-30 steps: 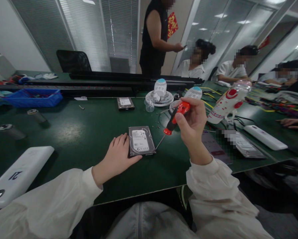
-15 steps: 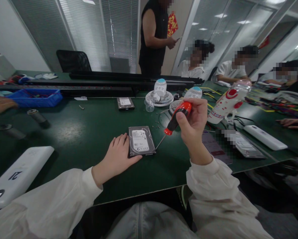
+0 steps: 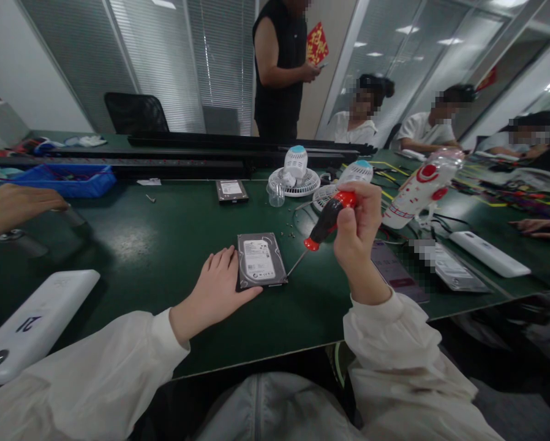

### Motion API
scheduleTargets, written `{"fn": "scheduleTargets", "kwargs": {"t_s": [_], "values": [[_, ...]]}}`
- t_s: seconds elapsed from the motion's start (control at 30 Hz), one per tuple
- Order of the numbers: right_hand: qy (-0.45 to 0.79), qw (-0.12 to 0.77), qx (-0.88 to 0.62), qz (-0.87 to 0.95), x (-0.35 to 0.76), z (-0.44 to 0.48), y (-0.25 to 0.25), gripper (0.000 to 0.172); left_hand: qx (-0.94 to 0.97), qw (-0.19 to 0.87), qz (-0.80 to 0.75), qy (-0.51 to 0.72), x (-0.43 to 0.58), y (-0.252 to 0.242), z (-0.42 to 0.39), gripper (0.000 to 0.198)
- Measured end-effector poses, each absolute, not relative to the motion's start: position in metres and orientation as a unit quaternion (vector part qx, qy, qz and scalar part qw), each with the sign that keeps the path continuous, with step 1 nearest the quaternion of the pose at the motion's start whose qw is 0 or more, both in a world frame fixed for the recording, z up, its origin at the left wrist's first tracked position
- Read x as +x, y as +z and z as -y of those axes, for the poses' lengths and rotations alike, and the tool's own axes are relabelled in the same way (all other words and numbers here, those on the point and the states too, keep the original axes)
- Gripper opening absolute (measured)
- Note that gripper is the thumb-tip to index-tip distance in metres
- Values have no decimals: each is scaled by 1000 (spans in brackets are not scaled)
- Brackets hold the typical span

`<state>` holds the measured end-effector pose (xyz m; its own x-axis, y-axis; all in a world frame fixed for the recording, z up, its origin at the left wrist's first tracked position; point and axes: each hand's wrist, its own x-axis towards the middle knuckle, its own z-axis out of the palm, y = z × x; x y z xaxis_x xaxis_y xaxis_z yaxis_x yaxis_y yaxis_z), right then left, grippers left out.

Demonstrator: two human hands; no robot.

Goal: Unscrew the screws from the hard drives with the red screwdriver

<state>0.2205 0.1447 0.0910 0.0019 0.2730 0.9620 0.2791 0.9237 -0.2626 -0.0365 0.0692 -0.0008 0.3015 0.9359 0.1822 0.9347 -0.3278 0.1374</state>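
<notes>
A hard drive (image 3: 258, 260) lies label up on the green table. My left hand (image 3: 215, 285) grips it at its left side and near corner, the thumb along the near edge and the fingers along the left edge. In my right hand (image 3: 360, 226) is a red and black screwdriver (image 3: 326, 222), slanted down to the left. Its tip meets the drive's near right corner; any screw there is too small to make out. Several loose screws (image 3: 291, 234) lie beyond the drive, near a clear plastic cup (image 3: 275, 194).
Another hard drive (image 3: 231, 190) lies farther back. White fan parts (image 3: 296, 168) and a red-patterned bottle (image 3: 419, 187) stand right of it. At left, a co-worker's hand (image 3: 24, 205) is over metal cylinders, near a blue tray (image 3: 89, 182) and a white power bank (image 3: 38, 324).
My right hand has turned slightly on the screwdriver handle, while the tip stays at the same corner. The co-worker's hand at left has reached in over the cylinders.
</notes>
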Motion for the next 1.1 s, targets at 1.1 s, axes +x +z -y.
{"fn": "scheduleTargets", "kwargs": {"t_s": [1.1], "values": [[80,656,-171,731,220,-142,93,38,805,6,-582,111,-34,6,-67,90]]}}
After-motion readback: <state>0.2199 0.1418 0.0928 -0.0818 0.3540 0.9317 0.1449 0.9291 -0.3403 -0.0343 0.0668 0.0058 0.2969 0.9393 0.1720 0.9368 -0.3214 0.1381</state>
